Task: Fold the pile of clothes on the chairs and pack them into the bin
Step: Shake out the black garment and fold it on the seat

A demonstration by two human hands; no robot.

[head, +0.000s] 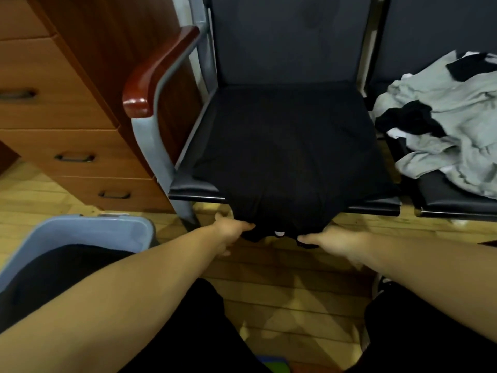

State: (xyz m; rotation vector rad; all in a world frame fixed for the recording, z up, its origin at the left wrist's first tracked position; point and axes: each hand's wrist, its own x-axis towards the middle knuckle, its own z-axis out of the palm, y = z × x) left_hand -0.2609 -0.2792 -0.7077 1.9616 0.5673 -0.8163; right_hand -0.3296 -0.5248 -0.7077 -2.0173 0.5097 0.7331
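Observation:
A black garment lies spread over the seat of the left chair, its near edge hanging over the front. My left hand pinches that hanging edge on the left. My right hand pinches it on the right; a small white label shows between them. A pile of grey, black and white clothes sits on the right chair. The blue bin stands on the floor at lower left with dark cloth inside.
A wooden drawer cabinet stands left of the chair, close to its red-brown armrest. Wooden floor lies between the chairs and my dark-trousered legs.

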